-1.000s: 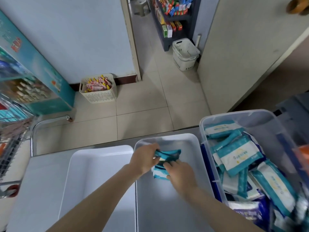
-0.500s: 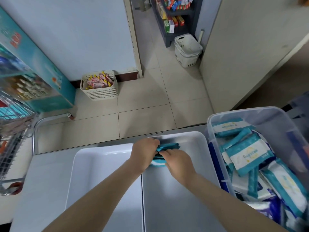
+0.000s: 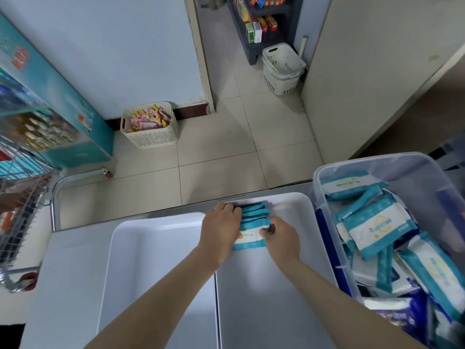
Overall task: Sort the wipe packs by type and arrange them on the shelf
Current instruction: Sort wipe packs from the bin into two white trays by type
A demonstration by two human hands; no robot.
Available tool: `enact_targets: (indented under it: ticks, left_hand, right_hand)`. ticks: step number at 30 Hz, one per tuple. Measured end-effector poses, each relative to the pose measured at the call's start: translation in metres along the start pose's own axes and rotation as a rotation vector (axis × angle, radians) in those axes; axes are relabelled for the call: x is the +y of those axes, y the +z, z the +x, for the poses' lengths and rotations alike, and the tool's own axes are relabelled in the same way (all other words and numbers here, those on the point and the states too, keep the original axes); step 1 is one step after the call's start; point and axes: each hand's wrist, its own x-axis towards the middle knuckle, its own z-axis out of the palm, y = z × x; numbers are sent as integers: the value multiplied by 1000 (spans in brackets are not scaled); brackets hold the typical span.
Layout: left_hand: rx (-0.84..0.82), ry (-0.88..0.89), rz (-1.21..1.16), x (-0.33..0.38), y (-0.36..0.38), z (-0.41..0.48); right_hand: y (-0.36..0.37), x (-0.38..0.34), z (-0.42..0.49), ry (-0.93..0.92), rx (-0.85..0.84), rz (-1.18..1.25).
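Holding the teal wipe packs (image 3: 254,214) in a row at the far end of the right tray (image 3: 276,298), seemingly curling the left grip (image 3: 221,230) round their left ends, pinching the nearest pack (image 3: 249,240) at its edge with the right grip (image 3: 283,239).

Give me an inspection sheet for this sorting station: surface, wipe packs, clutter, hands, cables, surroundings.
Surface: grey tabletop carrying a left tray and a right tray, both white, side by side.
Job's things: teal wipe packs stand in a row in the right tray's far left corner; clear bin on the right holds more teal packs mixed with dark blue packs.
Clutter: nothing seen.
Hands: left hand and right hand grip the row's ends.
Cables: nothing seen.
Surroundings: tiled floor, cream basket of sachets, white basket, wire cart.
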Motion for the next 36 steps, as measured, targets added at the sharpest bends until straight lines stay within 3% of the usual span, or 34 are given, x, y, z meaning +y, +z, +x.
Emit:
enact_targets:
  ticks: [8,13,17,21,23,28,31,36]
  left_hand:
    - [156,-33,43,7,19,-7]
    - [143,4,4,13,23,-14]
    - [106,-48,-21,20,26,-19]
    - [167,-111,-169,50,18,-32]
    - [266,-45,-302,75,6,-34]
    - [384,164,-517,157,-49,-11]
    - [228,112,-491,198,-79,21]
    - [-63,-12,-269,234,-81,59]
  right_hand:
    - [-15,8,-17,-10,-74,113]
    - [-51,7,-64,-183,21,233]
    - [-110,17,-87,-187,136,323]
    - [-169,54,-67,-116,318,234]
    - [-191,79,-47,-77,373,117]
    - [-223,117,-9,46,261,2]
    - [-223,124,-4,88,127,-32]
    - [-220,128,-3,-29,134,22]
